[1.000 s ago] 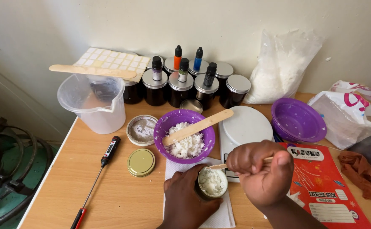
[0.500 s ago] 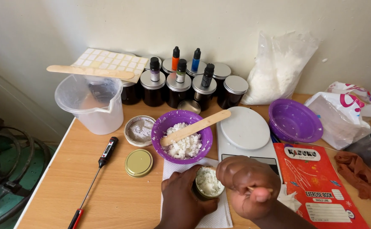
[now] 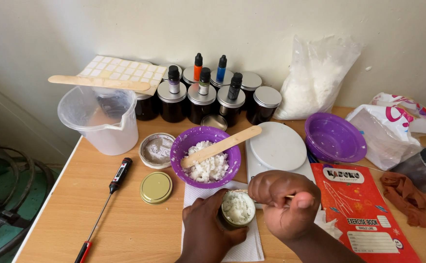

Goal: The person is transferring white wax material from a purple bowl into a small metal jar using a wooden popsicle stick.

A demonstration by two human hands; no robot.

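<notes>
My left hand [image 3: 204, 229] grips a small round tin [image 3: 237, 209] filled with white wax flakes, resting on a white paper towel [image 3: 242, 248]. My right hand [image 3: 285, 204] is closed on a thin wooden stick [image 3: 289, 197] held over the tin's right rim. Just behind stands a purple bowl [image 3: 183, 143] of white flakes with a flat wooden stirrer [image 3: 222, 145] lying across it. A gold lid [image 3: 156, 187] lies left of the tin.
A clear plastic jug [image 3: 101, 124] with a wooden stick across it stands at the left. Dark jars [image 3: 200, 104] with dropper bottles line the wall. A white scale [image 3: 277, 146], an empty purple bowl [image 3: 334, 137], a red exercise book [image 3: 363, 209] and a thermometer probe [image 3: 107, 199] lie around.
My right hand moved from above the tin down to its right rim, still holding the stick. My left hand kept its hold on the tin.
</notes>
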